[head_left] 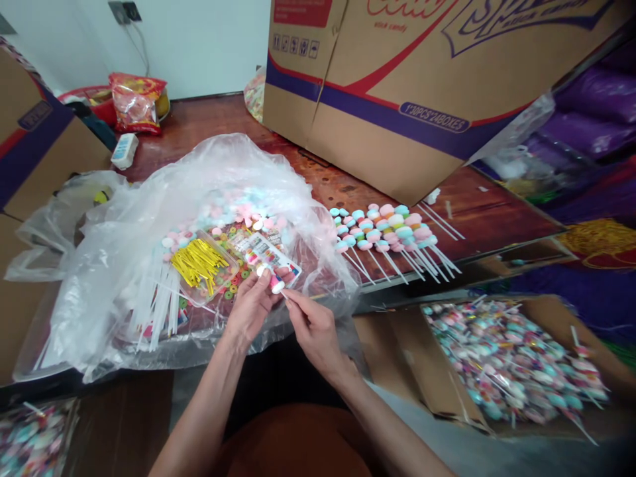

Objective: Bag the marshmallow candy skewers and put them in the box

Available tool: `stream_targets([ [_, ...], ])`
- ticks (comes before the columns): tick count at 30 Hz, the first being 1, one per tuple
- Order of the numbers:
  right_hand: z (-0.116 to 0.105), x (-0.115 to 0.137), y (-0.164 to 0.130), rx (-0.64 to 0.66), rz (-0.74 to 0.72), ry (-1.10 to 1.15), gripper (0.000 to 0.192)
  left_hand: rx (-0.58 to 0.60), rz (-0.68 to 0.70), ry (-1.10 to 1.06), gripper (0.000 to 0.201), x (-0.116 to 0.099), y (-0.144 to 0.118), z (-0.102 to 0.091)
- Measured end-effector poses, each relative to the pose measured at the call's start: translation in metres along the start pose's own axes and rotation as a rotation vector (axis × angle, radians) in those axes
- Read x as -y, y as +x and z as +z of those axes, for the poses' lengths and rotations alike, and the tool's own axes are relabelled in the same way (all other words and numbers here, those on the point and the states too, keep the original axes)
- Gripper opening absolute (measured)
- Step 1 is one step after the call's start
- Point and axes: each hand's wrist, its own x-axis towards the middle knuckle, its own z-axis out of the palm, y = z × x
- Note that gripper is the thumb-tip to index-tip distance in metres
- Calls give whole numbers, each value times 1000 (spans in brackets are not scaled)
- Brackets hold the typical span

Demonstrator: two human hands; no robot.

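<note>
Left hand: the left hand is hovering over the near edge of the tabletop, its fingertips pinching together on a small pink-and-white marshmallow piece.
Right hand: the right hand is sitting just beside the left one, its thumb and forefinger closing on a thin white stick whose tip is touching the marshmallow piece.
Marshmallow piece: it is being held above the near edge of the tabletop, in front of the plastic bag, between the two hands.
Plastic bag: a large clear plastic bag is lying open across the left half of the tabletop, holding pastel marshmallows, a tray of yellow twist ties, coloured ring candies and a printed card.
Loose sticks: a bundle of white sticks is lying inside the bag toward the near left edge.
Finished skewers: a row of marshmallow skewers is lying side by side near the right part of the near edge, sticks pointing outward.
Cardboard box: a large printed cardboard box is standing along the far edge of the tabletop.
Lower box: an open carton of wrapped skewers is sitting below the tabletop, to the right of the person.
Far corner: a red snack bag is resting at the far left corner.
</note>
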Motion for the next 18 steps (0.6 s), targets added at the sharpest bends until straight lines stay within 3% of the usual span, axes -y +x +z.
stream_targets([
  [3,4,-2,-2,-81,62,26,28,25,12,6,34,8,-3,6],
  [8,9,-5,-1,-112,26,53,29,82,-31,52,33,12,-7,7],
  [11,4,-7,3,-63,170,161,27,93,-62,42,38,8,-5,2],
  [15,-8,-10,9,-17,390,287,26,-18,-7,-46,34,-1,1,-1],
  [18,-18,-9,16,87,434,328,26,-87,3,-42,29,-5,4,-1],
])
